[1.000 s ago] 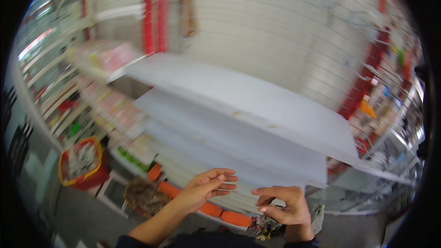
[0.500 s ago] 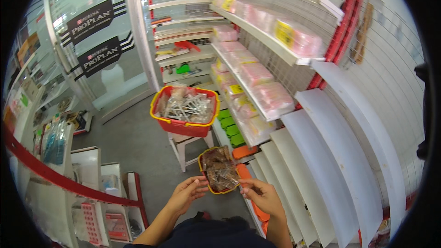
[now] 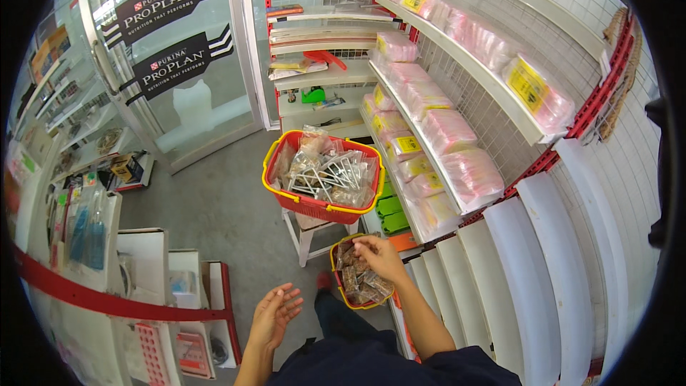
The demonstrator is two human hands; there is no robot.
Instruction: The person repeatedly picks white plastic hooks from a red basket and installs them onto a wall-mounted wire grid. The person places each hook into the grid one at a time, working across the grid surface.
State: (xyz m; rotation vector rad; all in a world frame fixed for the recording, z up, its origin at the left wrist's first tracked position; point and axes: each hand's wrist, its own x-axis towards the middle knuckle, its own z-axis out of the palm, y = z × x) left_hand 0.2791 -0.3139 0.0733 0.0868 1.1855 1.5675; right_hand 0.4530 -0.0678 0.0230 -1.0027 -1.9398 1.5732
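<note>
1. My right hand (image 3: 382, 256) reached down into the near basket (image 3: 336, 266), fingers curled over the brown packets (image 3: 361, 282) heaped in it; I could not tell whether they had closed on one or only rested on top.
2. My left hand (image 3: 273, 313) hung free to the left of that basket, palm up and fingers spread, with nothing in it and apart from everything.
3. The near basket, red with a yellow rim, sat low just by my right leg (image 3: 336, 311), at the near end of the white shelves (image 3: 514, 279).
4. Just beyond it stood a white stool (image 3: 309, 232), and on the stool a bigger red basket (image 3: 286, 189), also yellow-rimmed, piled with clear bags and metal hooks (image 3: 325, 171).
5. To the right of that one, green boxes (image 3: 389, 213) lay on a low shelf, and pink packs (image 3: 446, 129) with yellow labels filled the shelves above, against a wire-grid wall (image 3: 500, 50).
6. On the far left stood a glass door (image 3: 179, 64) with dark banners.
7. On the near left, a red rail (image 3: 93, 299) crossed in front of white display stands (image 3: 143, 257).
</note>
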